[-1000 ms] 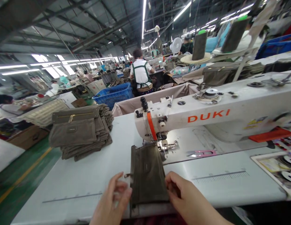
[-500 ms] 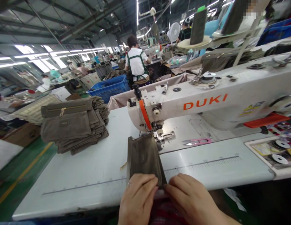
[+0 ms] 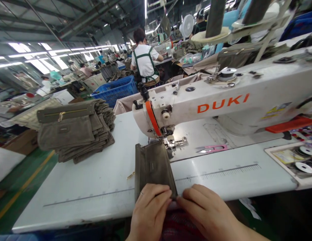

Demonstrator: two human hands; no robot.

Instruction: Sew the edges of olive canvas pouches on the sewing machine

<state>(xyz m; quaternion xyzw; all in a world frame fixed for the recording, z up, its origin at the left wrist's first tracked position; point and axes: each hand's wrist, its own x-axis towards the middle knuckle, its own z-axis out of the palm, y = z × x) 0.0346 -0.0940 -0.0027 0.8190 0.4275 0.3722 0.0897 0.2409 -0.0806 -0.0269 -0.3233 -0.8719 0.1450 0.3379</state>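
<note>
Pale tabletop [image 3: 103,180]: pouch [image 3: 153,164] lies across it, far end at the sewing machine's [image 3: 181,110] head.
Left hand [image 3: 152,207], fingers together, grips its near edge; right hand [image 3: 203,207] pinches the near right corner. Advisable: even tension, edge straight. Count: one machine, one pink snips [image 3: 212,148], one stack of pouches [image 3: 75,130], layers uncountable.

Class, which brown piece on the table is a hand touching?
The single piece by the machine, its near end under the left hand; the others are stacked.

Green floor [image 3: 17,182] with 1 yellow line [image 3: 26,185], bright windows [image 3: 39,66], strip lights [image 3: 27,54] beneath dark roof beams [image 3: 92,16].
</note>
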